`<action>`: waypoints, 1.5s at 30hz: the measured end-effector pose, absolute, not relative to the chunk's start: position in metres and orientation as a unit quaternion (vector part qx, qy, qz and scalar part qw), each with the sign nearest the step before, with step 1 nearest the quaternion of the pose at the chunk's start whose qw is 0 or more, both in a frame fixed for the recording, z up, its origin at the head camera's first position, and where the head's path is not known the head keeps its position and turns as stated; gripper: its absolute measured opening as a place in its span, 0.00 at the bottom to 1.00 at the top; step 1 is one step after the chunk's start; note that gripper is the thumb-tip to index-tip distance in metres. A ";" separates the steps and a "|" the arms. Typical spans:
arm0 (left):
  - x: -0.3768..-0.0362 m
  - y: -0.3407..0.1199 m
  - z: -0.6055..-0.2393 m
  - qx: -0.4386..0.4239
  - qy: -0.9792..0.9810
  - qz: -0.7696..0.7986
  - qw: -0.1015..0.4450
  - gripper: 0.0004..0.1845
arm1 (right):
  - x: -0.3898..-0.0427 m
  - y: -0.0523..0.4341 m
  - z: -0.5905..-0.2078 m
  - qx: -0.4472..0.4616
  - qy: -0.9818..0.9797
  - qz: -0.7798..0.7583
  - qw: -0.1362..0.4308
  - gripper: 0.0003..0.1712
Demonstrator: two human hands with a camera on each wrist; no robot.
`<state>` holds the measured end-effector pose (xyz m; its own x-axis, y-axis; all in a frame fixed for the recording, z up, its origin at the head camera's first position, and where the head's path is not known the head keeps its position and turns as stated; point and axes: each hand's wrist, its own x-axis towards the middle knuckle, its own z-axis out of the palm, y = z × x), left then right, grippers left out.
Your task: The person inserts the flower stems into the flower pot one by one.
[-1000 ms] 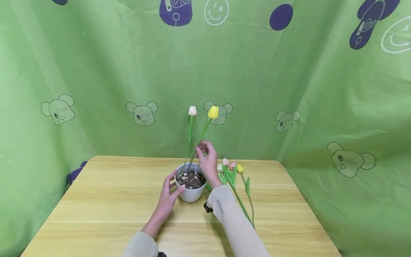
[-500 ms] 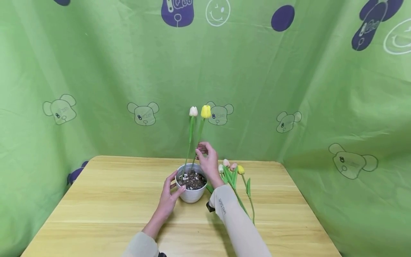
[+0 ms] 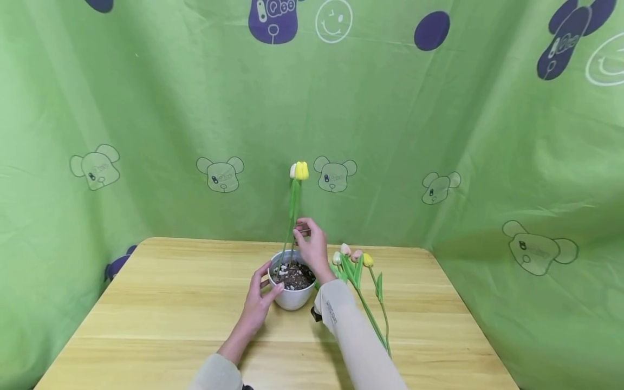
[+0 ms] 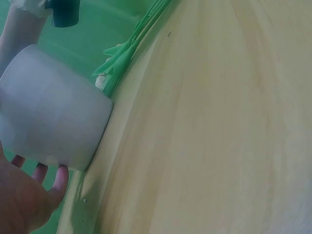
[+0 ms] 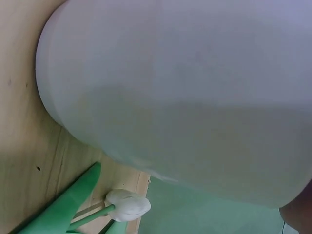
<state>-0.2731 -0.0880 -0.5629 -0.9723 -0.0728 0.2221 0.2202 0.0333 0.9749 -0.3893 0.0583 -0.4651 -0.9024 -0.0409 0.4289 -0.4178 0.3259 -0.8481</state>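
While left hand [image 3: 258,303] cups white pot [image 3: 292,295] | right hand [image 3: 312,246] pinches yellow tulip [image 3: 301,170] stem | sleeve lettering unreadable

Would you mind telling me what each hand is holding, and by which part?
The right hand pinches the yellow tulip low on its stem. The left hand grips the pot by its side wall.

A wooden table [image 3: 170,319] stood against a green cloth backdrop [image 3: 146,108] printed with bear faces, smiley faces and dark purple shapes. On the table's right side lay a loose bunch of tulips [image 3: 358,265], their white, pink and yellow heads pointing toward the backdrop and their green stems running back toward the near edge.
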 end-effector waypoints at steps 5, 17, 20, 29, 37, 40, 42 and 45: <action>-0.274 -0.088 -0.563 -0.052 -0.713 -0.692 0.104 0.38 | -0.394 0.056 -0.464 0.134 -0.805 0.555 0.159 0.17; -0.275 -0.089 -0.564 -0.056 -0.709 -0.695 0.109 0.38 | -0.400 0.052 -0.465 0.121 -0.812 0.550 0.152 0.17; -0.276 -0.089 -0.564 -0.055 -0.709 -0.695 0.109 0.38 | -0.399 0.051 -0.464 0.120 -0.814 0.547 0.152 0.17; -0.276 -0.090 -0.565 -0.054 -0.708 -0.696 0.110 0.38 | -0.398 0.049 -0.463 0.111 -0.818 0.542 0.157 0.15; -0.276 -0.090 -0.565 -0.054 -0.706 -0.698 0.108 0.38 | -0.397 0.048 -0.463 0.103 -0.812 0.553 0.156 0.16; -0.277 -0.090 -0.566 -0.055 -0.707 -0.696 0.109 0.38 | -0.397 0.048 -0.464 0.103 -0.810 0.557 0.152 0.16; -0.277 -0.090 -0.566 -0.057 -0.709 -0.694 0.110 0.38 | -0.396 0.049 -0.465 0.103 -0.808 0.561 0.149 0.17; -0.276 -0.090 -0.567 -0.059 -0.711 -0.692 0.112 0.38 | -0.395 0.050 -0.465 0.102 -0.805 0.565 0.146 0.18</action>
